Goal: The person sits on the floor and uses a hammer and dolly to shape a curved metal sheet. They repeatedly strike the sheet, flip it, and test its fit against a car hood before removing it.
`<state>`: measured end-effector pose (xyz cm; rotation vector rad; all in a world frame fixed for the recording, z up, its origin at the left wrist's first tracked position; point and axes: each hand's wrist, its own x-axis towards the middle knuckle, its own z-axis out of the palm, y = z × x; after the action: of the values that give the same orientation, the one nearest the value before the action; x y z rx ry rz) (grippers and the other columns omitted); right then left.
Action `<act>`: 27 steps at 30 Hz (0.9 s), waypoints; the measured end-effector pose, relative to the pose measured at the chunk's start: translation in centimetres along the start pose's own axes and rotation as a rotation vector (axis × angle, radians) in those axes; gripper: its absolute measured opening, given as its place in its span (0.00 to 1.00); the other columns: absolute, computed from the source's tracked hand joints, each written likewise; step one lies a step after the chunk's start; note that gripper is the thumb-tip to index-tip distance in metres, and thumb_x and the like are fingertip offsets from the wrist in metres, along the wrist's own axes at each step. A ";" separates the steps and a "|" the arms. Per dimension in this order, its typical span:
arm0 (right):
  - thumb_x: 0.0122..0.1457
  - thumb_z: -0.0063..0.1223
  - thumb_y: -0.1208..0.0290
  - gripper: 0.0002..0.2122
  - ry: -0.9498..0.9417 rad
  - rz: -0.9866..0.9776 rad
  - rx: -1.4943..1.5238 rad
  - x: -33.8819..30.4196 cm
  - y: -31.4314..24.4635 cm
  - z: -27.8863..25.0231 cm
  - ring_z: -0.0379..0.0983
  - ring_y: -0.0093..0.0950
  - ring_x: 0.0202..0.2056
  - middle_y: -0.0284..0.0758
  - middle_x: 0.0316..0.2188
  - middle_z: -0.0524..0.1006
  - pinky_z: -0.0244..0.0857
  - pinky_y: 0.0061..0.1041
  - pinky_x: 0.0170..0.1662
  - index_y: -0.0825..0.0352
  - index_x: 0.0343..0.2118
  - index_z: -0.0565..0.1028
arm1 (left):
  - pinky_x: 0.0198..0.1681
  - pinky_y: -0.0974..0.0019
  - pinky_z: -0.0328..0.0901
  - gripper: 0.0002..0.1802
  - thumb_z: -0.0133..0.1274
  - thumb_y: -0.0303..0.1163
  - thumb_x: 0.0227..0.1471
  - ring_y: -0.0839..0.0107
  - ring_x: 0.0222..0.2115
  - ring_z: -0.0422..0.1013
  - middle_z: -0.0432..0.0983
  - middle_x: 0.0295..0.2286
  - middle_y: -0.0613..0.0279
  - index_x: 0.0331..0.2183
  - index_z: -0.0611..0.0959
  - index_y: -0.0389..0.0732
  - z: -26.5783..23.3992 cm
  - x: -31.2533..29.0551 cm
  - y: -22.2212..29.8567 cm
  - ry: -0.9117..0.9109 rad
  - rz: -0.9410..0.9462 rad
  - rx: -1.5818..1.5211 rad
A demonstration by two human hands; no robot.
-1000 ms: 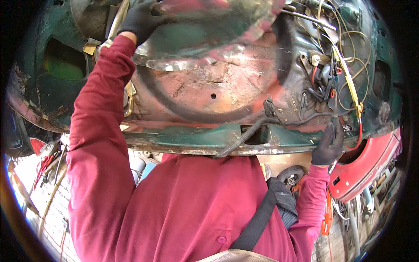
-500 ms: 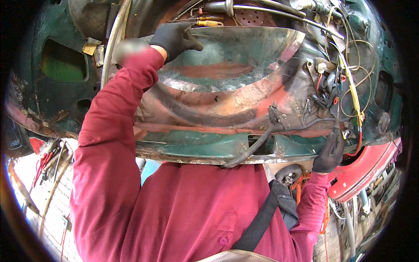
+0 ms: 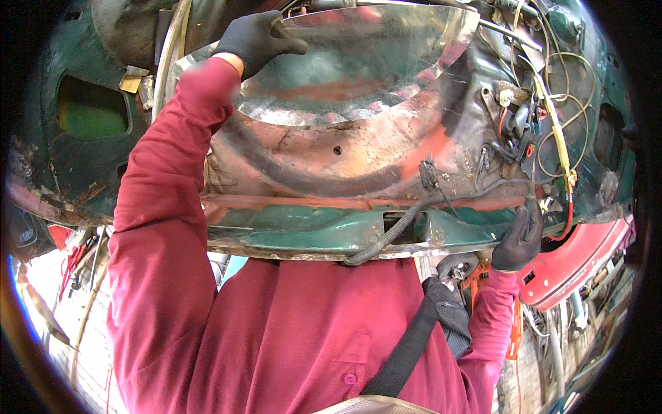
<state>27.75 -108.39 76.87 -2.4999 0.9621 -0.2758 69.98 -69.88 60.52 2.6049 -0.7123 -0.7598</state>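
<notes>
Left hand [image 3: 256, 45] holds shiny sheet [image 3: 365, 58]; right hand [image 3: 517, 238] apparently against green edge [image 3: 296, 231].

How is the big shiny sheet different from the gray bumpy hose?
The shiny sheet is broad; the gray hose is narrow. The sheet is glossy; the hose looks dull and ribbed. The left hand grips the sheet; the hose lies over the green rim. Both show a curve: the sheet's lower edge and the hose's bend.

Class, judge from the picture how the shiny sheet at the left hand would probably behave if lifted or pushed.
The shiny sheet seems fairly stiff, since it spans the round hollow without obvious sag. Its thin-looking edge suggests it may be light for its breadth. Its smooth, mirror-like face could prove slippery.
</notes>
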 end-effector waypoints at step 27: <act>0.69 0.55 0.75 0.14 0.004 -0.039 -0.057 -0.3 0.1 0.0 0.80 0.36 0.49 0.47 0.50 0.83 0.72 0.33 0.55 0.78 0.54 0.77 | 0.42 0.55 0.74 0.32 0.72 0.58 0.45 0.52 0.34 0.82 0.85 0.33 0.51 0.40 0.87 0.41 3.0 -0.1 2.6 -0.017 0.126 0.037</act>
<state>27.52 -108.23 76.79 -2.5733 0.9353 -0.2687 67.24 -72.50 59.29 2.5606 -0.8941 -0.7376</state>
